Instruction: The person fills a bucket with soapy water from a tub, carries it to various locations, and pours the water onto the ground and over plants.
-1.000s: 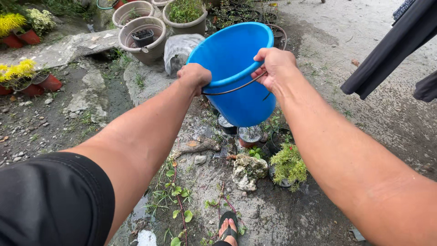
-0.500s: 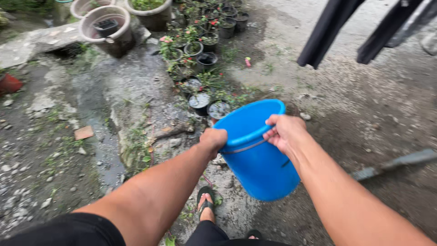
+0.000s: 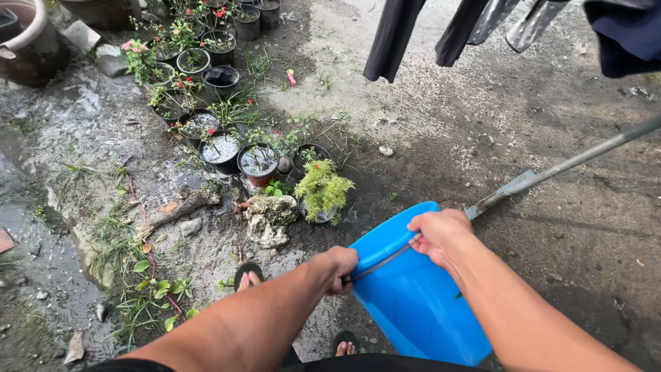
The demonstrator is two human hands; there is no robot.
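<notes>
A blue plastic bucket with a thin wire handle hangs low in front of me, tilted away, its mouth turned toward the ground. My left hand grips its rim on the left side. My right hand holds the rim on the right, fingers curled over the edge. My sandalled foot stands just left of the bucket, beside a pale rock.
A row of small black pots with plants runs from the rock to the far left. A bushy yellow-green plant sits by the rock. A long metal tool lies at right. Dark clothes hang overhead. The ground at left is wet.
The bucket has come down from chest height and closer to my legs, both hands still on its rim. My view has swung right along the potted plants.
</notes>
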